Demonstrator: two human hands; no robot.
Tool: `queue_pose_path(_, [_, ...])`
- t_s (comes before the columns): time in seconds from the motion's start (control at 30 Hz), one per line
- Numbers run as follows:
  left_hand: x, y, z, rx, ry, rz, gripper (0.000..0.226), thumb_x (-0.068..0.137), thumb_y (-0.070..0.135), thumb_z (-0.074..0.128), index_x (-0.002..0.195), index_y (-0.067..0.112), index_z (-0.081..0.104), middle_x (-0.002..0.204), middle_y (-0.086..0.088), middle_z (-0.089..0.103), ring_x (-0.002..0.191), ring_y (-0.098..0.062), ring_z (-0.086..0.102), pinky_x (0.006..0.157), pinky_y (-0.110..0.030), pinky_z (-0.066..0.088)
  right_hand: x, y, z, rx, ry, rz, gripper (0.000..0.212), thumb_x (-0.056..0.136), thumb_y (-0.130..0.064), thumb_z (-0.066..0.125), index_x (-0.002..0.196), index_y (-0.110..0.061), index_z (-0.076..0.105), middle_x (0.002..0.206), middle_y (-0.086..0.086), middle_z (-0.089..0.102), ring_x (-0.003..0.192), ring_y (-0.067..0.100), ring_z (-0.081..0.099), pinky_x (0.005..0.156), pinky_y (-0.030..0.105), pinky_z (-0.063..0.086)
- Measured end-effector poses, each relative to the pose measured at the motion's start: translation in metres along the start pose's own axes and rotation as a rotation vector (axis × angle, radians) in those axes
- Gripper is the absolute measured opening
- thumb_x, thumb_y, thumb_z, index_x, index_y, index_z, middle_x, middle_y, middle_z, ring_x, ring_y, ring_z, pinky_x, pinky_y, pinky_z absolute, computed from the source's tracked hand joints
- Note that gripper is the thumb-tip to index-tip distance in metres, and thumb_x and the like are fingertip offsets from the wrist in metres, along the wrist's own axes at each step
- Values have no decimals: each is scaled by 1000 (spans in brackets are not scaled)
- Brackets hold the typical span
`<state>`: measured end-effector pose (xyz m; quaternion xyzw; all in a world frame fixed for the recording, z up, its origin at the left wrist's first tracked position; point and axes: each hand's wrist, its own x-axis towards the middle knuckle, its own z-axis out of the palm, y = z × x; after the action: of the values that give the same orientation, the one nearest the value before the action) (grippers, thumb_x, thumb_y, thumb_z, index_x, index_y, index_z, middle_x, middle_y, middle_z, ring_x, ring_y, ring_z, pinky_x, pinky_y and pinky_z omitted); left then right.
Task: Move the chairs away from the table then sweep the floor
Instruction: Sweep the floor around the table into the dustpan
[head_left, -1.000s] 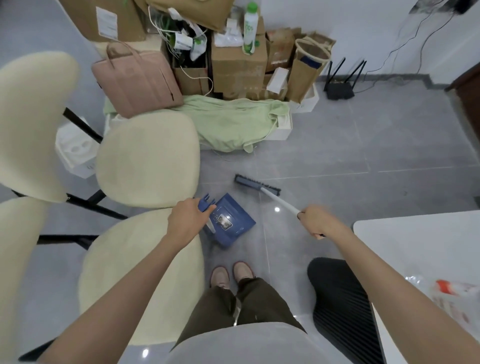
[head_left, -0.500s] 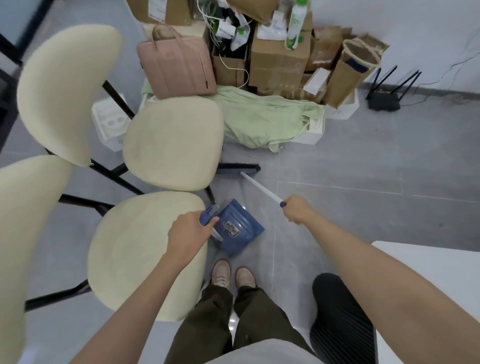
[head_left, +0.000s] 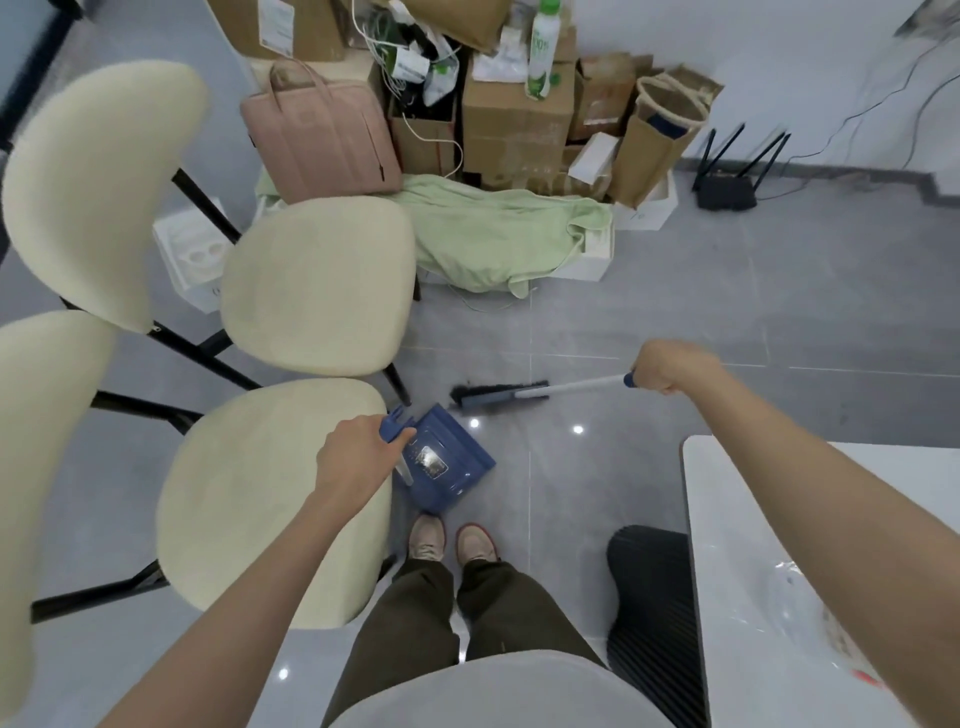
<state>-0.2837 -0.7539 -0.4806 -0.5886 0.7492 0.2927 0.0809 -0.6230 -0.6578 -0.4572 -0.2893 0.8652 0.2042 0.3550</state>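
My left hand (head_left: 358, 457) grips the blue handle of a blue dustpan (head_left: 447, 462) that stands on the grey floor just ahead of my shoes. My right hand (head_left: 670, 366) grips the white handle of a broom (head_left: 501, 394); its dark brush head lies on the floor just beyond the dustpan. Two cream chairs stand at the left, the near chair (head_left: 260, 499) under my left forearm and the far chair (head_left: 317, 283) behind it. A corner of the white table (head_left: 737, 519) shows at the right.
A green cloth (head_left: 493, 234), a pink bag (head_left: 317, 140) and stacked cardboard boxes (head_left: 514, 109) crowd the far wall. A black router (head_left: 727, 189) sits on the floor at the right. A black ribbed bin (head_left: 654, 613) stands beside the table.
The broom head has swung from near the far chair's leg to the right and toward the dustpan. My right hand has moved right. The dustpan stays in my left hand.
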Motion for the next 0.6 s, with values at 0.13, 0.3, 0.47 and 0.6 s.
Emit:
queue_pose_path(0.13, [-5, 7, 1, 2, 3, -5, 39, 88, 48, 55, 61, 21, 46, 74, -6, 60, 75, -29, 57, 62, -29, 39, -4, 27, -21, 170, -16, -18, 22, 92, -28, 56, 85, -9, 64, 67, 10, 56, 56, 24, 48, 55, 23, 35])
queue_pose_path(0.3, [-8, 17, 6, -6, 5, -5, 38, 88, 47, 56, 60, 22, 48, 71, -4, 58, 71, -26, 53, 60, -28, 37, -5, 29, 4, 214, 10, -6, 26, 99, -23, 44, 90, -2, 55, 62, 9, 49, 50, 22, 44, 47, 23, 30])
queue_pose_path(0.47, [-14, 19, 8, 4, 12, 5, 38, 88, 47, 55, 60, 22, 49, 65, -2, 56, 67, -25, 53, 54, -27, 33, 5, 12, 41, 321, 4, 6, 34, 96, -7, 41, 125, 2, 55, 114, 21, 61, 99, 35, 61, 70, 30, 44])
queue_pose_path(0.6, [-15, 15, 11, 13, 25, 18, 36, 88, 46, 55, 66, 17, 55, 64, -3, 56, 66, -26, 55, 52, -27, 33, 3, 2, 75, 376, 0, 38, 33, 97, -10, 42, 125, 2, 54, 104, 16, 62, 85, 31, 59, 61, 28, 41])
